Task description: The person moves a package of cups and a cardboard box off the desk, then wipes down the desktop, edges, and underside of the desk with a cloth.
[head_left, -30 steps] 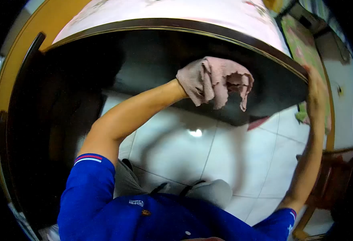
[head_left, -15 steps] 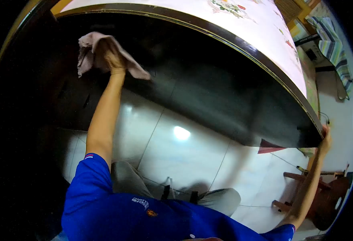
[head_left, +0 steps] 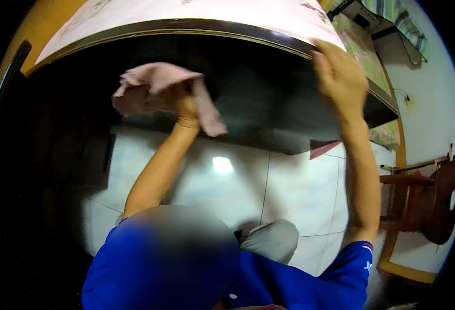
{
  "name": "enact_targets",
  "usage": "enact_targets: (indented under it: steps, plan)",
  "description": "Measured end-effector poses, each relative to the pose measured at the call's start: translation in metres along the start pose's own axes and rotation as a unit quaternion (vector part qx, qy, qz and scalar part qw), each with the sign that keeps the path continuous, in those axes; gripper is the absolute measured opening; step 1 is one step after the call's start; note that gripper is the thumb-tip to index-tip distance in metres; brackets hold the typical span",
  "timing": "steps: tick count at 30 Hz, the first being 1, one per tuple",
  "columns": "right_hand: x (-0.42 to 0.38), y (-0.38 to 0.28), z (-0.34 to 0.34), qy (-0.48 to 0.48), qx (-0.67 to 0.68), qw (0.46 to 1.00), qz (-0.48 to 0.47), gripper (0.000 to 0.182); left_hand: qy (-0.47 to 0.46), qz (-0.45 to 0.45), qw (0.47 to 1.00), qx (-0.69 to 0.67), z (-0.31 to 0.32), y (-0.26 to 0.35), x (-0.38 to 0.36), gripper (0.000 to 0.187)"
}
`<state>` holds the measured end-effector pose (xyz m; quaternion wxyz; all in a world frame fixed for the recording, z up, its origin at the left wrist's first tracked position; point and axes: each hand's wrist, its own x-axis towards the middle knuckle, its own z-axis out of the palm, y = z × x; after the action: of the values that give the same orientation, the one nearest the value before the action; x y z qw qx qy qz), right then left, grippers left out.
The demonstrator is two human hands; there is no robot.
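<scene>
A crumpled pink cloth (head_left: 152,82) is bunched in my left hand (head_left: 187,108), which holds it against the front of a dark panel (head_left: 269,88). The cloth hides most of my left fingers, and one corner hangs down beside the wrist. To the right, my right hand (head_left: 341,72) grips the panel's dark top rim (head_left: 227,27). Its fingers reach over the edge toward a white floral cover (head_left: 150,11) behind the rim.
White floor tiles (head_left: 222,188) lie below the panel, with my bent knee (head_left: 271,240) over them. A brown wooden chair (head_left: 419,201) stands at the right. Something dark red (head_left: 323,149) shows under the panel's lower edge.
My left hand has moved right and down along the panel with the cloth. My right hand has gone from the panel's far right corner to a spot farther left along the rim.
</scene>
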<state>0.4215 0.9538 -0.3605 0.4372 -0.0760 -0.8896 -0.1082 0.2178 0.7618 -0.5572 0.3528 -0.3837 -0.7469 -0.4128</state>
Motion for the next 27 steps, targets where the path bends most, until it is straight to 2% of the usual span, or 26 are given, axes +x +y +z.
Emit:
enact_targets:
  steps: [1, 3, 7, 10, 14, 15, 16, 18, 20, 22, 24, 26, 27]
  plan:
    - [0.004, -0.006, 0.004, 0.016, 0.009, 0.999, -0.027, 0.026, -0.047, -0.01, 0.996, -0.071, 0.014, 0.034, -0.002, 0.062]
    - [0.008, -0.013, 0.008, 0.054, 0.029, 0.997, -0.051, 0.026, -0.132, 0.026, 0.974, -0.183, 0.04, 0.097, -0.002, 0.058]
    - [0.001, -0.001, 0.018, 0.106, 0.07, 0.989, -0.07, 0.028, -0.268, 0.084, 0.903, -0.324, 0.089, 0.182, -0.01, 0.053]
    - [-0.002, 0.006, 0.022, 0.107, 0.075, 0.989, -0.076, 0.032, -0.337, 0.12, 0.855, -0.376, 0.111, 0.216, -0.016, 0.048]
    - [-0.003, 0.007, 0.026, 0.122, 0.025, 0.988, -0.091, 0.036, -0.378, 0.176, 0.804, -0.423, 0.11, 0.203, -0.009, 0.043]
    - [-0.002, 0.007, 0.026, 0.119, 0.005, 0.988, -0.095, 0.038, -0.402, 0.159, 0.766, -0.477, 0.104, 0.196, -0.005, 0.042]
    - [-0.002, 0.006, 0.026, 0.12, -0.007, 0.988, -0.094, 0.038, -0.516, 0.002, 0.572, -0.638, 0.088, 0.187, 0.007, 0.035]
    - [-0.001, 0.0, 0.025, 0.114, -0.034, 0.988, -0.097, 0.039, -0.567, -0.153, 0.325, -0.741, 0.065, 0.148, 0.019, 0.029]
    - [0.002, -0.006, 0.022, 0.095, -0.046, 0.99, -0.098, 0.038, -0.533, 0.1, 0.439, -0.717, 0.046, 0.077, 0.044, 0.033]
    - [0.004, -0.012, 0.018, 0.072, -0.055, 0.992, -0.088, 0.036, -0.547, 0.059, 0.499, -0.67, 0.008, -0.002, 0.047, 0.039]
    - [0.0, -0.014, 0.015, 0.067, -0.068, 0.992, -0.086, 0.034, -0.386, -0.246, 0.522, -0.719, -0.044, -0.069, 0.01, 0.049]
    - [-0.001, -0.007, 0.019, 0.065, -0.08, 0.991, -0.088, 0.034, -0.165, -0.37, 0.512, -0.758, -0.069, -0.135, -0.035, 0.056]
    - [0.0, -0.006, 0.02, 0.069, -0.088, 0.989, -0.097, 0.033, -0.095, -0.29, 0.823, -0.479, -0.062, -0.182, -0.056, 0.06]
